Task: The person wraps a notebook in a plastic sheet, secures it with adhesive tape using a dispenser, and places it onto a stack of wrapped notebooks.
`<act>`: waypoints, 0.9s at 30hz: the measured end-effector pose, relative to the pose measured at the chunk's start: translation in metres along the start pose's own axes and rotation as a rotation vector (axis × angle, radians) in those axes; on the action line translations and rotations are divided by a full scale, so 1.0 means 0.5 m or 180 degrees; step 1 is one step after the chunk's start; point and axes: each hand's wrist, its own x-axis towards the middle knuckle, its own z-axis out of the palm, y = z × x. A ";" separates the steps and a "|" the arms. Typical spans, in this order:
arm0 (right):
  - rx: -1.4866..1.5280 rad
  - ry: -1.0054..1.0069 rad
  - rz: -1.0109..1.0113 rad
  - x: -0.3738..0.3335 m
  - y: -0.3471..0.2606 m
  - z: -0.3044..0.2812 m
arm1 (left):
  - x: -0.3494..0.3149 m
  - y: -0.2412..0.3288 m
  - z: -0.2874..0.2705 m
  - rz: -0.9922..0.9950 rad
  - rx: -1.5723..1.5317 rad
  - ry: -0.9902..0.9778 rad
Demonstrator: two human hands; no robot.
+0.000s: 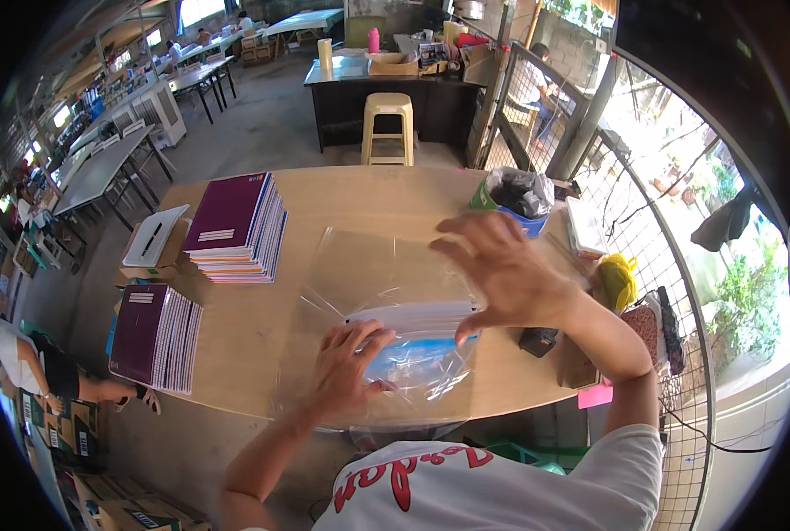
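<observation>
In front of me on the table lies a stack of notebooks (pixel 426 319), its white page edges and a blue cover showing under clear plastic film (pixel 342 265). The film is loose and wrinkled and spreads past the stack on the far and near sides. My left hand (pixel 346 358) is closed at the stack's left end, fingers bent over the film with the thumb nearer me. Raised over the right side, my right hand (pixel 514 274) is open, its fingers spread and curved. Its thumb reaches down by the stack's right end; whether it touches is unclear.
Two tall piles of purple notebooks, a far pile (pixel 236 221) and a near pile (pixel 154 336), stand at left beside a white tray (pixel 154 236). On the right are a bag-lined bin (pixel 514 199), a small black object (pixel 538 341) and yellow string (pixel 619 281). A person (pixel 32 354) is at far left.
</observation>
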 end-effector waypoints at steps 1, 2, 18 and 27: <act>-0.0143 -0.0172 -0.0104 0.000 -0.006 -0.001 | 0.007 0.001 -0.006 0.0034 -0.0014 -0.0021; 0.0161 -0.0862 -0.0488 0.001 0.012 -0.006 | 0.013 0.002 -0.010 0.0078 0.0012 -0.0183; 0.0827 -0.1760 -0.1256 0.037 0.011 0.196 | 0.022 0.014 0.004 0.0456 -0.0313 -0.0612; 0.0699 -0.1356 -0.0843 0.043 -0.009 0.196 | 0.025 0.101 0.129 -0.0038 0.0694 0.0014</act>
